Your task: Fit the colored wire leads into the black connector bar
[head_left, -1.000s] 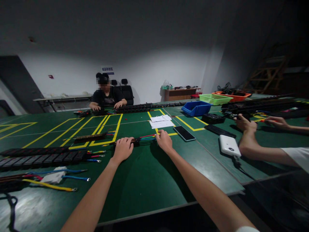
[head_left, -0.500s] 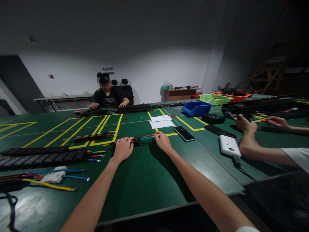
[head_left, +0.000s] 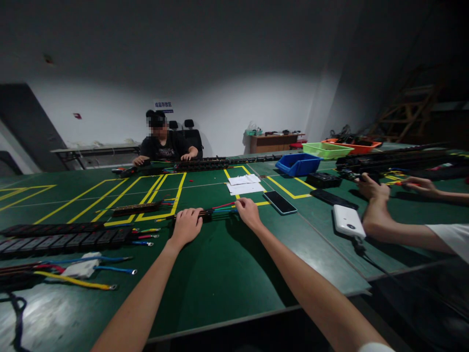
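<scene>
My left grip (head_left: 186, 226) clamped on black cable chain (head_left: 205, 212); right grip (head_left: 249, 213) pinching its red, blue wires (head_left: 224, 207). Green counter (head_left: 220, 264), yellow lines; dim room.

Both forearms are bare from the left hand (head_left: 186, 226) and the right hand (head_left: 249, 212) back to the lower edge of the view, and well behind the right hand, at the upper arm, shows the hem of a white sleeve (head_left: 373, 347).

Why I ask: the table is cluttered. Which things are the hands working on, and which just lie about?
In hand: left hand on short cable chain; right hand pinching coloured wires.
Lying about: dark phone, white phone, papers, blue bin, long cable chains at left.
</scene>
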Action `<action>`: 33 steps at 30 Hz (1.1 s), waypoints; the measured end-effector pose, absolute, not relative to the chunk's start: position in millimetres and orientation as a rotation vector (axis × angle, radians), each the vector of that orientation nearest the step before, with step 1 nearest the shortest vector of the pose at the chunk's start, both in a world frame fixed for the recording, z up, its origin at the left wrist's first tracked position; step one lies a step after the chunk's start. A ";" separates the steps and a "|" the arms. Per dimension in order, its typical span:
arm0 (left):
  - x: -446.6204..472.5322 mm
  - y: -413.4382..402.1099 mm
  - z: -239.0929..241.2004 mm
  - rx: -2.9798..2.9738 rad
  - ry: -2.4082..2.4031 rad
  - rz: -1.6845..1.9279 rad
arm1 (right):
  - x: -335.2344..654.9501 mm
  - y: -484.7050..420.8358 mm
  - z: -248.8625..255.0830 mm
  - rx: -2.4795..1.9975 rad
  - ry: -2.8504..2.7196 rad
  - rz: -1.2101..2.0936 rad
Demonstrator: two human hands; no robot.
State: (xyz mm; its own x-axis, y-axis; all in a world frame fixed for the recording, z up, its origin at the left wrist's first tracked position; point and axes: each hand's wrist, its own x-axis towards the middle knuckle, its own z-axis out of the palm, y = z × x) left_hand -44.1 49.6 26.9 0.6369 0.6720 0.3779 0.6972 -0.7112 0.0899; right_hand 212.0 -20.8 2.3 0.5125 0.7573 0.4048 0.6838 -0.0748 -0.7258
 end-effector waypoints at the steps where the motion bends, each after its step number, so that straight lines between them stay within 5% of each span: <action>1: -44.2 50.1 26.5 -2.784 -1.169 -0.603 | 212.2 -21.7 3.2 -1.843 -1.211 0.102; 33: -44.2 51.3 26.1 -2.789 -1.184 -0.584 | 216.1 -14.2 -10.3 -1.726 -1.164 0.178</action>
